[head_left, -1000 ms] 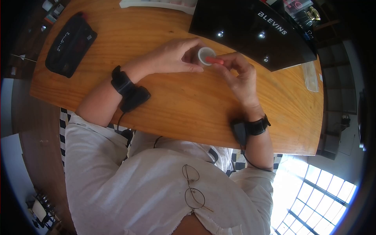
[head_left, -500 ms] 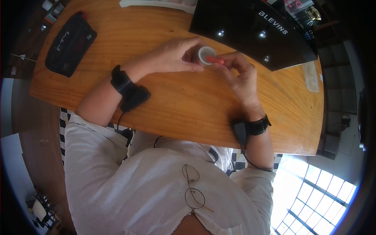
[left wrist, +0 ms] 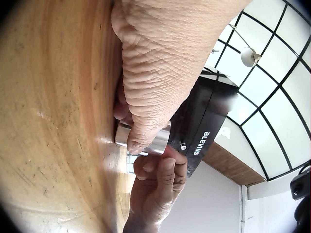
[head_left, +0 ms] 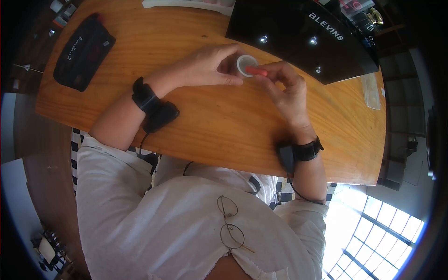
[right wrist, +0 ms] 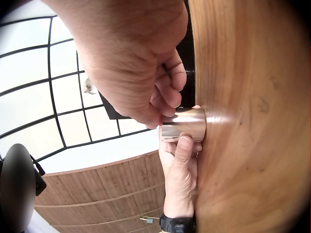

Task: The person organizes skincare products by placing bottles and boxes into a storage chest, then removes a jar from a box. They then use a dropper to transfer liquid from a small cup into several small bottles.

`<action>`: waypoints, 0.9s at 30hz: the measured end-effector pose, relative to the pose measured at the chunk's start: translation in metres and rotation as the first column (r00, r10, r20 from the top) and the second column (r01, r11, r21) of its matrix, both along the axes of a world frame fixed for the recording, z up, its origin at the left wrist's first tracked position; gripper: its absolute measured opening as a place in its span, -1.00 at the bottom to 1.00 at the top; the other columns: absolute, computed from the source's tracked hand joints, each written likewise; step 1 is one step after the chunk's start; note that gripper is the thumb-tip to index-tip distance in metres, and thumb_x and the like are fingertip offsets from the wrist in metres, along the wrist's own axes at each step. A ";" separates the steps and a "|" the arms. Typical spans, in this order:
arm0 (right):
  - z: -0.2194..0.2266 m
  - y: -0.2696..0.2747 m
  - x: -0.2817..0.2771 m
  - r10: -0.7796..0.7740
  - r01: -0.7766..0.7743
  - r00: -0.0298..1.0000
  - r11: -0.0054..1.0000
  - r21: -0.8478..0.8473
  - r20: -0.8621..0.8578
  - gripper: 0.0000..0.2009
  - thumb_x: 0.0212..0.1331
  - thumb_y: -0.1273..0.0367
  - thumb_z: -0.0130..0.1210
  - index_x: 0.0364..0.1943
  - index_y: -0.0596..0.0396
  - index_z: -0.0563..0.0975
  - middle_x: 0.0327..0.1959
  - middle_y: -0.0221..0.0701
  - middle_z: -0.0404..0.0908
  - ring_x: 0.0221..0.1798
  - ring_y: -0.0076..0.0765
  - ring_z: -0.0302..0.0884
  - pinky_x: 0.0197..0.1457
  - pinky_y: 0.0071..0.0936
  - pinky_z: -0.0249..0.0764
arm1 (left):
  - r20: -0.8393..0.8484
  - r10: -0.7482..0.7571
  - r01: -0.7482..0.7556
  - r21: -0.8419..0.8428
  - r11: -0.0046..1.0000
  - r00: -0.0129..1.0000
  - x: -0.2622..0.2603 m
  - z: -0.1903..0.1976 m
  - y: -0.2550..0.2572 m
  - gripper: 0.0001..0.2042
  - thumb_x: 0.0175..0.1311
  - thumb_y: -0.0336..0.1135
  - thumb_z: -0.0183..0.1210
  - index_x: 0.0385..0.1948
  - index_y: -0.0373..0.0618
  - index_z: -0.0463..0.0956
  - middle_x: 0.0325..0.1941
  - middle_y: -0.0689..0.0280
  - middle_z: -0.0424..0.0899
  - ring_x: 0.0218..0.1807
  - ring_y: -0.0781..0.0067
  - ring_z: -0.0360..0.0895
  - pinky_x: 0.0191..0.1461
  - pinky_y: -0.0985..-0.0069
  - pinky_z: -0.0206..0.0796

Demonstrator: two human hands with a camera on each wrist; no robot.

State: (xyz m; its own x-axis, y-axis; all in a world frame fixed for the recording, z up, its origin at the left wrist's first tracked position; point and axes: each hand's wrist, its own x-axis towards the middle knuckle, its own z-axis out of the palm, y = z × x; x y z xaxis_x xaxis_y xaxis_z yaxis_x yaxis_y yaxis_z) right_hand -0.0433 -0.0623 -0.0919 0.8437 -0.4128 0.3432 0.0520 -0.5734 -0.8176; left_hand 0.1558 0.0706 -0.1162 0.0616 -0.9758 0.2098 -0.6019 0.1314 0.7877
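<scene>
A small shiny metal cup (right wrist: pixel 187 124) stands upright on the wooden table, its pale round mouth facing up in the head view. My left hand (head_left: pixel 212 65) curves around the cup from the left, the thumb along its near side. From the right, my right hand (head_left: pixel 285 91) pinches a short red stick-like thing (head_left: pixel 258 71) between thumb and fingers. The red piece's tip lies over the cup's rim and mouth in the head view. Its far end is hard to make out, and the right hand's fingertips are right at the rim.
Behind the hands stands a black BLEVINS box (head_left: pixel 298 39). A dark zippered case (head_left: pixel 84 53) lies at the left of the table (head_left: pixel 205 121), a white tray (head_left: pixel 189 4) at the back edge. A clear plastic packet (head_left: pixel 370 93) lies at the right.
</scene>
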 end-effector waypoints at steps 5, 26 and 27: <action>0.000 0.000 0.000 -0.002 0.002 1.000 1.000 0.004 0.007 -0.88 0.20 0.50 0.29 -0.21 0.16 0.62 -0.37 -0.46 0.74 -0.39 -0.71 0.56 -0.26 -0.68 0.50 | 0.008 0.003 -0.003 0.000 1.000 1.000 0.000 0.000 0.000 -0.52 0.12 -0.06 0.44 -0.02 -0.07 0.48 -0.29 0.38 0.64 -0.31 0.52 0.59 -0.25 0.54 0.46; -0.001 -0.001 0.000 -0.005 0.005 1.000 1.000 -0.002 -0.005 -0.88 0.20 0.50 0.29 -0.20 0.15 0.62 -0.41 -0.47 0.72 -0.40 -0.71 0.54 -0.26 -0.67 0.49 | 0.020 0.007 -0.007 -0.013 1.000 1.000 -0.001 0.001 0.000 -0.53 0.13 -0.06 0.44 -0.03 -0.07 0.48 -0.37 0.39 0.63 -0.37 0.53 0.58 -0.30 0.54 0.42; -0.001 -0.001 0.000 -0.010 0.010 1.000 1.000 -0.004 -0.011 -0.88 0.20 0.50 0.30 -0.20 0.15 0.62 -0.41 -0.47 0.72 -0.40 -0.71 0.55 -0.26 -0.67 0.49 | 0.018 0.007 -0.007 -0.013 1.000 1.000 -0.001 0.001 0.000 -0.53 0.13 -0.06 0.44 -0.03 -0.07 0.48 -0.38 0.39 0.63 -0.37 0.53 0.58 -0.30 0.54 0.42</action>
State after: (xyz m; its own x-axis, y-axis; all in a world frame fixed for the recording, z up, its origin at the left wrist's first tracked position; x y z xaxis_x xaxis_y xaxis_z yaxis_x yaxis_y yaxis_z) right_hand -0.0438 -0.0630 -0.0929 0.8432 -0.4198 0.3358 0.0378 -0.5768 -0.8160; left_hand 0.1550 0.0708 -0.1154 0.0644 -0.9725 0.2240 -0.6167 0.1377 0.7751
